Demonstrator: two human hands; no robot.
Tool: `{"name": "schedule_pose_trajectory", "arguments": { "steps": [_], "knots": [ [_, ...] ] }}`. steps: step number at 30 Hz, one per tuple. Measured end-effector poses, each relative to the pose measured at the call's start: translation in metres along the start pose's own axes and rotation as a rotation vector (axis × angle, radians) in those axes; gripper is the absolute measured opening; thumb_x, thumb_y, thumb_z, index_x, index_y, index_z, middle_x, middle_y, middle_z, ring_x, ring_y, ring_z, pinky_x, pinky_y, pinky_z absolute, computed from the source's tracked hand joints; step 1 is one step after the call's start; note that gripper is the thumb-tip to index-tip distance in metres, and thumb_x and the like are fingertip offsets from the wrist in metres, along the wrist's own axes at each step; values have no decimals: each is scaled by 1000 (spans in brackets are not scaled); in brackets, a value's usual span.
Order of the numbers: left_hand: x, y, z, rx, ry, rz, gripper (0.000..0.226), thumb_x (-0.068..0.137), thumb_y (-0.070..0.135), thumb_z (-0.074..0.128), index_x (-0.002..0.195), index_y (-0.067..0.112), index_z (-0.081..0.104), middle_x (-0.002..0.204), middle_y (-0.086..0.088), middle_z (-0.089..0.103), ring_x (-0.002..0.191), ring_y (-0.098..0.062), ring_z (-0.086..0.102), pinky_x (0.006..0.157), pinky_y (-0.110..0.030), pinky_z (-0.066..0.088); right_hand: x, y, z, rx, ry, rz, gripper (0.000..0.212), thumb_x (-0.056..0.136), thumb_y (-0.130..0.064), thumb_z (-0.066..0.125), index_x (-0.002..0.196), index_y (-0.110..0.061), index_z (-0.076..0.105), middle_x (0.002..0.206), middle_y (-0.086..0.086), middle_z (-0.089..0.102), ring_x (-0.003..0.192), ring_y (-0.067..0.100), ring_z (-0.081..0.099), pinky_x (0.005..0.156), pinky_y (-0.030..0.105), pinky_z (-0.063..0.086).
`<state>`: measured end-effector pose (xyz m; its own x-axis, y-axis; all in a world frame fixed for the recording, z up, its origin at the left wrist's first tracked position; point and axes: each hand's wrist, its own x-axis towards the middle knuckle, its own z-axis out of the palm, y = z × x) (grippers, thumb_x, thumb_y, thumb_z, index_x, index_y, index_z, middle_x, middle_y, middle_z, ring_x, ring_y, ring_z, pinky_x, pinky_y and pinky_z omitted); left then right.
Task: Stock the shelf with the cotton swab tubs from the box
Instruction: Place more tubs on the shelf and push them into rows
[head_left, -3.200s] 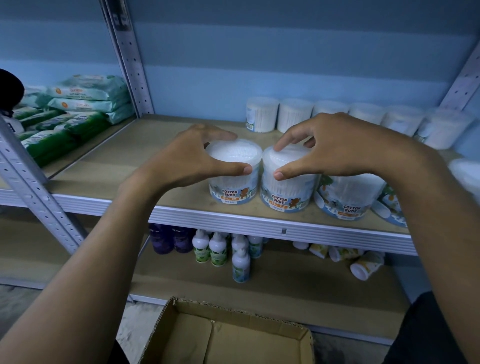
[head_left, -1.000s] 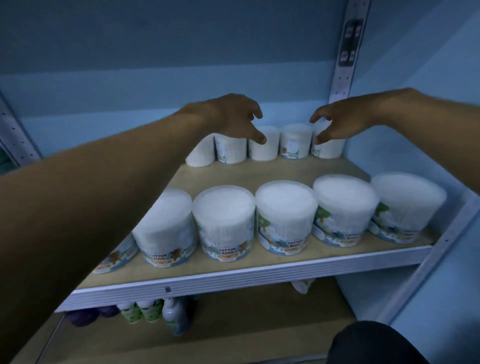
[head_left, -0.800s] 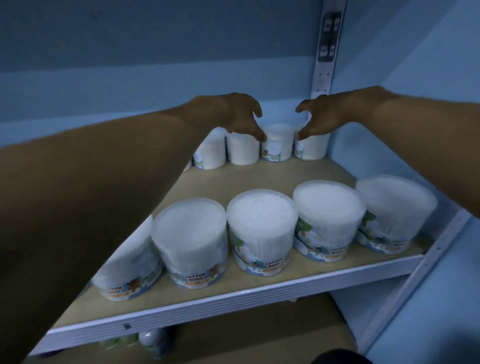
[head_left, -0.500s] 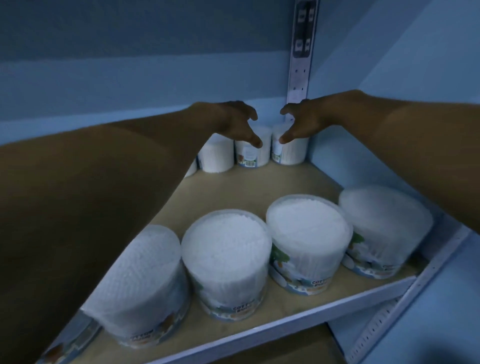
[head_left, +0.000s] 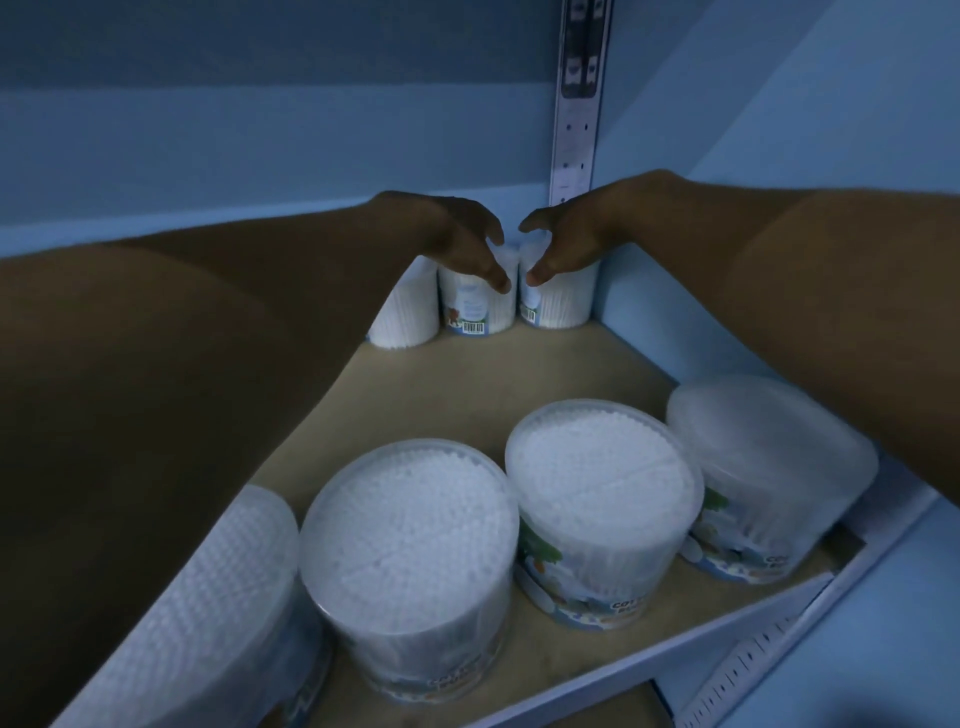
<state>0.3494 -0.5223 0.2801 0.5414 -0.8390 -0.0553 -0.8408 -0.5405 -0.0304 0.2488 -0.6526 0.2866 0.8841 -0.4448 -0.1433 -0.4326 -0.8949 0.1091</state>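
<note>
Clear cotton swab tubs stand in two rows on the wooden shelf (head_left: 483, 379). In the front row I see one tub (head_left: 410, 540), a second (head_left: 602, 483) and a third (head_left: 769, 462); another at the left (head_left: 208, 608) is partly behind my left forearm. At the far right back corner, my left hand (head_left: 457, 239) curls over the top of a back-row tub (head_left: 475, 312), thumb on its front. My right hand (head_left: 569, 236) does the same on the corner tub (head_left: 563, 304). One more back tub (head_left: 408, 317) shows beside my left wrist.
A perforated metal upright (head_left: 576, 104) rises just behind my right hand. The blue side wall (head_left: 831, 130) closes off the shelf on the right. A bare strip of board lies between the two rows. The white shelf lip (head_left: 649, 660) runs along the front.
Both hands have gone from the front row to the back right corner and come down onto two back-row tubs. My view has swung right and closer to the shelf.
</note>
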Motion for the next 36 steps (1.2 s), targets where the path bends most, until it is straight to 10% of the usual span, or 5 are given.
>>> {"name": "schedule_pose_trajectory", "arguments": {
  "steps": [36],
  "knots": [
    [-24,33,-7,167,-42,-73,78,82,73,52,145,28,48,149,-3,48,133,-28,46,108,-42,40,-46,6,-5,-15,-63,-48,72,93,-53,60,156,-29,32,164,-1,24,149,21,22,120,36,19]
  ]
}}
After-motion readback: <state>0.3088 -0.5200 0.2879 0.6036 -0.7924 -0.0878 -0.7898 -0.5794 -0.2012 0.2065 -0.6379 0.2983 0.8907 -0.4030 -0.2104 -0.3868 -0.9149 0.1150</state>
